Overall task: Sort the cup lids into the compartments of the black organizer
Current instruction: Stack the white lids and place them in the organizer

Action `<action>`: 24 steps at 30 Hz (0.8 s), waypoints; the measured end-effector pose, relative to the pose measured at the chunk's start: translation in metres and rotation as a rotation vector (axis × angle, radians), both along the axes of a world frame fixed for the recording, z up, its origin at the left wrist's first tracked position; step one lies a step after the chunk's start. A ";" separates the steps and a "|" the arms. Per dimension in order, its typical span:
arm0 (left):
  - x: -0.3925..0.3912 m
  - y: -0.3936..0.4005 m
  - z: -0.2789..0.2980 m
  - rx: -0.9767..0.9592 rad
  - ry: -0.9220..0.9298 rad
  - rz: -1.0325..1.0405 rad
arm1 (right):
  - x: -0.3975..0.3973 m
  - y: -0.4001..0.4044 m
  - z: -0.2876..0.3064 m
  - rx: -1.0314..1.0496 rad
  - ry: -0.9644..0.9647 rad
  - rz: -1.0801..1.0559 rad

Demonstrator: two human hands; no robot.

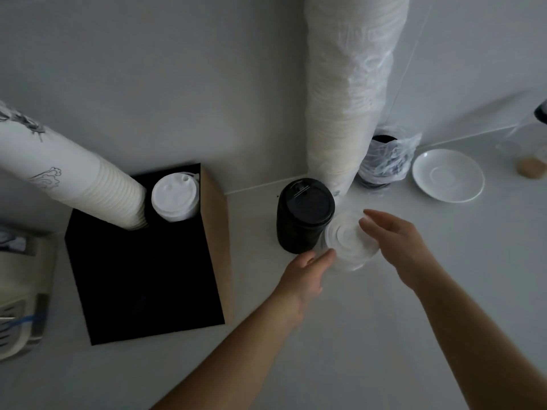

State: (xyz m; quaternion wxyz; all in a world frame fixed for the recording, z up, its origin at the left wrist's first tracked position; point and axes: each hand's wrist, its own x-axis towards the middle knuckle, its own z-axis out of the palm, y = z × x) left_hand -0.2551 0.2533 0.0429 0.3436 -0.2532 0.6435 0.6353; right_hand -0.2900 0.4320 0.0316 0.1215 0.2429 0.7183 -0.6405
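Biggest worry here is that tall bagged sleeve of white lids (pixel 349 93) leaning up against the wall right behind the action; any bump from a rising arm and I reckon it's toppling across the worktop (pixel 355 335); the black organizer (pixel 142 279) is sitting well off to the left, already carrying a slanting stack of paper cups (pixel 88 179) and a stack of white lids (pixel 175 199) in its back compartments, so whatever's getting carried over is crossing a fair gap; the black lid stack (pixel 305 216) is standing just beside the target, touching or nearly, hard to call, and a sloppy squeeze is probably knocking it; the clear lid stack (pixel 349 241) looks slippery and loose, so lids are likely sliding apart if it's gripped unevenly; left hand (pixel 307 273) and right hand (pixel 396 244) are both spread wide on either side of it, not gripping anything yet.
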 end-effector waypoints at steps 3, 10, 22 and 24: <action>-0.004 0.010 -0.010 -0.040 0.000 -0.007 | -0.006 -0.002 -0.002 -0.002 -0.011 0.033; -0.005 0.025 -0.018 -0.056 0.003 0.021 | -0.012 -0.003 -0.011 0.005 -0.005 0.053; -0.013 0.029 -0.018 0.022 -0.027 0.037 | -0.014 0.012 -0.024 -0.126 -0.108 0.114; -0.013 0.028 -0.019 0.034 -0.043 0.055 | -0.015 0.011 -0.021 -0.148 -0.132 0.134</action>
